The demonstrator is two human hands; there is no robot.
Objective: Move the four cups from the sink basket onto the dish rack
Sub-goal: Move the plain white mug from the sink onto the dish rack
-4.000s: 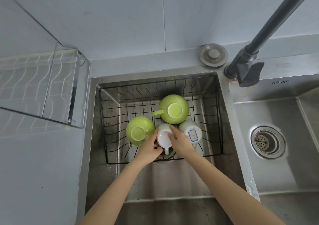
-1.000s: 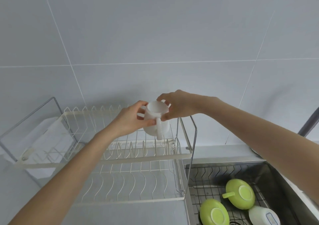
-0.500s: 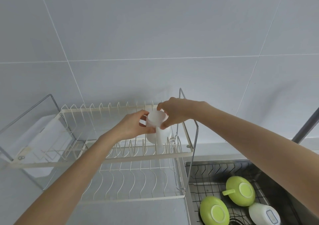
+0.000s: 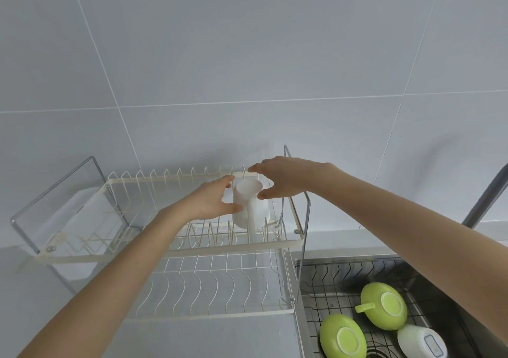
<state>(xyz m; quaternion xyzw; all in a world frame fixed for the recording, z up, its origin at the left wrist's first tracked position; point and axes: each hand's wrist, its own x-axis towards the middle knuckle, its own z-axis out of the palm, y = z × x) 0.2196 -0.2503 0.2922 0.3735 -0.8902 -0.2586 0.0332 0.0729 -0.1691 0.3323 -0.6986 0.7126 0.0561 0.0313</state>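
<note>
A white cup [image 4: 251, 206] stands upside down on the upper tier of the white wire dish rack [image 4: 220, 247], near its right end, handle towards me. My left hand [image 4: 209, 201] is at its left side and my right hand [image 4: 286, 179] over its right side. On both hands the fingers are spread, and only the thumb tips touch the cup. Down in the black wire sink basket [image 4: 330, 272] lie two green cups [image 4: 384, 306] [image 4: 342, 337] and a white cup with a blue label [image 4: 420, 341], all upside down.
The rack has a lower tier [image 4: 209, 289] of curved wires above the grey counter [image 4: 206, 338]. A chrome frame [image 4: 302, 247] bounds the rack's right end next to the steel sink. A dark tap pipe [image 4: 486, 198] rises at the right. Behind is a tiled wall.
The white cup left the sink basket and was carried up to the rack. In the last second it sank onto the upper tier, and both hands loosened from it.
</note>
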